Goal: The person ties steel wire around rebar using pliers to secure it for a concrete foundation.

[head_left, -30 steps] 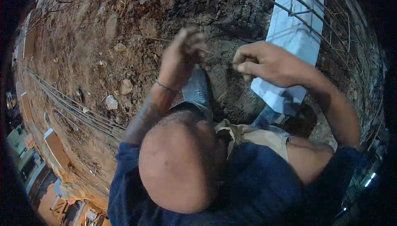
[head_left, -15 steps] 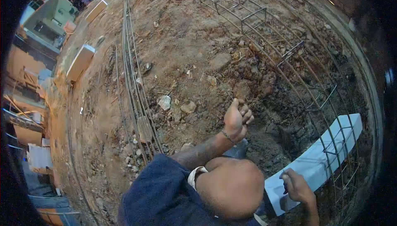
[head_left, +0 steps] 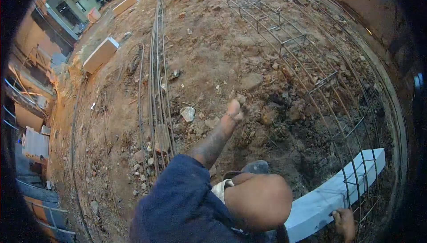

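My left hand (head_left: 235, 109) reaches out over the rough soil, the arm stretched from a dark blue sleeve (head_left: 171, 198). Motion blurs its fingers, and small stones lie around it. At the lower right, my right hand (head_left: 344, 223) has curled fingers beside the edge of a long white block (head_left: 318, 207); what they hold, if anything, is hidden. Above part of the block runs a rebar cage (head_left: 327, 79), its bars close to my right hand. My bent bare knee (head_left: 260, 200) covers the block's near end.
A bundle of long steel bars (head_left: 155, 72) lies to the left on the ground. Farther off stand more pale blocks (head_left: 101, 55). A whitish stone (head_left: 187, 114) and a flat rock (head_left: 252, 81) sit in the soil. Along the right runs a wall (head_left: 371, 12).
My left hand has moved up and left, away from my knee. My right hand has shifted down and right along the white block. The view has turned slightly.
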The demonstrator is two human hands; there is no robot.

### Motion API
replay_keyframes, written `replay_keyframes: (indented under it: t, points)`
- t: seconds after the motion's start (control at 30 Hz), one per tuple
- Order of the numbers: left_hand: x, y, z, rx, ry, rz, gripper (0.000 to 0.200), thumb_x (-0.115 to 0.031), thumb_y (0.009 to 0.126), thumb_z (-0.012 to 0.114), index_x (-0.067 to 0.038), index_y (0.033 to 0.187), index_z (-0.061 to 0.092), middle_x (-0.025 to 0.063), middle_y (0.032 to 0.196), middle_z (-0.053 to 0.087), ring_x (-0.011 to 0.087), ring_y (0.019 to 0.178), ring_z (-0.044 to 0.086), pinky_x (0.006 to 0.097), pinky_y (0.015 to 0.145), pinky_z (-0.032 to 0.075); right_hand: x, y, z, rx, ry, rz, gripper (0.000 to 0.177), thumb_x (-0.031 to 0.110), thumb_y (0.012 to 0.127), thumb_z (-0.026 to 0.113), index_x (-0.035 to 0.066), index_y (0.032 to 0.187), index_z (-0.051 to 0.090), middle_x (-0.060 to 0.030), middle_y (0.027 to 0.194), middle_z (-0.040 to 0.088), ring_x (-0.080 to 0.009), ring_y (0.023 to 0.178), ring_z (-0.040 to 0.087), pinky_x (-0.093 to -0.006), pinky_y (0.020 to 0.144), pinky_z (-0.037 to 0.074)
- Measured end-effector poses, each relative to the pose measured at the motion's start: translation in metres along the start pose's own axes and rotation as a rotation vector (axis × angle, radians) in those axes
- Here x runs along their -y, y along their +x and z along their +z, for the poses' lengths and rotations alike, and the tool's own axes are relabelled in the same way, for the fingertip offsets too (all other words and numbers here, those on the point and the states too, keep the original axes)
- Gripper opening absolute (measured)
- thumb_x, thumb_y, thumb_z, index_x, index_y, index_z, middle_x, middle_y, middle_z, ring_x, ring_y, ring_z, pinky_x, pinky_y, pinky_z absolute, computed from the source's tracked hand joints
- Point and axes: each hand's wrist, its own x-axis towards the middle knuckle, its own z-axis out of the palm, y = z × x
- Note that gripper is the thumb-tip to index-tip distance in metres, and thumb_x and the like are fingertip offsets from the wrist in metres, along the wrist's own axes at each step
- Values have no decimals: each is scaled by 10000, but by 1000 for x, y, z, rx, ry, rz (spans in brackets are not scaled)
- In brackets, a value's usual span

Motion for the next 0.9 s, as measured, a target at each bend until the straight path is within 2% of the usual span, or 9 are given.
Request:
replay_keyframes:
  t: [0.07, 0.2, 0.23, 0.33, 0.53, 0.6, 0.73, 0.87, 0.9]
  points:
    - [-13, -1, 16, -187, -83, 15, 200, -187, 852, 375, -62, 789, 518, 55, 621, 526, 198, 531, 514, 354, 494, 466, 10, -6, -6, 228, 91, 125, 453, 421, 852, 415, 49, 1061, 568, -171, 1120, 504, -340, 1068, 427, -428, 906, 320]
    - [-57, 1, 20, -372, -267, 106, 282, -267, 824, 365, -56, 728, 526, 102, 634, 540, 276, 613, 518, 442, 577, 453, -11, 1, -2, 80, 113, 65, 460, 382, 859, 425, -7, 1070, 549, -209, 1068, 540, -354, 1008, 486, -416, 865, 362]
    - [-62, 17, 4, -388, -293, 138, 284, -262, 822, 366, -47, 741, 533, 108, 651, 551, 281, 627, 525, 439, 589, 455, -15, 4, 15, -222, 204, -142, 191, 163, 794, 514, -10, 815, 593, -104, 566, 488, -193, 526, 448, -316, 510, 349]
    - [-78, 31, -29, -151, -409, 46, 358, -285, 847, 325, -37, 781, 574, 127, 714, 591, 287, 658, 551, 419, 630, 463, -19, 7, 21, -250, 151, -129, 189, 160, 790, 516, -13, 801, 592, -95, 569, 492, -182, 528, 437, -310, 509, 344]
    - [-108, 53, -37, -331, -530, 310, 352, -312, 844, 336, -44, 787, 555, 123, 749, 593, 268, 627, 537, 393, 630, 466, -85, 11, 24, -131, 204, -54, 238, 192, 786, 529, -39, 805, 584, -99, 592, 507, -196, 570, 477, -316, 552, 384]
    - [-128, 43, -24, -148, -520, 422, 274, -165, 827, 324, -47, 690, 531, 112, 693, 593, 245, 628, 559, 363, 570, 454, -114, 4, 21, -222, 98, 70, 264, 206, 802, 525, -52, 817, 577, -140, 721, 553, -237, 704, 529, -346, 665, 418]
    - [-185, 57, -39, -264, -548, 551, 320, -206, 859, 284, -23, 906, 542, 116, 761, 606, 239, 676, 575, 345, 597, 485, -132, -34, -1, -216, 112, 196, 308, 278, 825, 522, -9, 931, 563, -157, 967, 509, -278, 933, 488, -379, 827, 377]
    - [-193, 46, -22, -238, -363, 433, 437, -350, 881, 284, 5, 1079, 444, 118, 963, 565, 275, 849, 557, 375, 753, 464, -114, -49, -13, -225, 376, 264, 334, 335, 824, 536, 20, 931, 568, -122, 975, 499, -274, 945, 486, -376, 848, 373]
    - [-186, 22, 13, -225, -267, 211, 527, -411, 877, 292, 40, 1120, 415, 153, 974, 559, 276, 873, 547, 380, 788, 446, -109, -46, -24, -143, 81, 285, 322, 328, 809, 557, 37, 947, 564, -105, 983, 499, -238, 948, 485, -369, 836, 382]
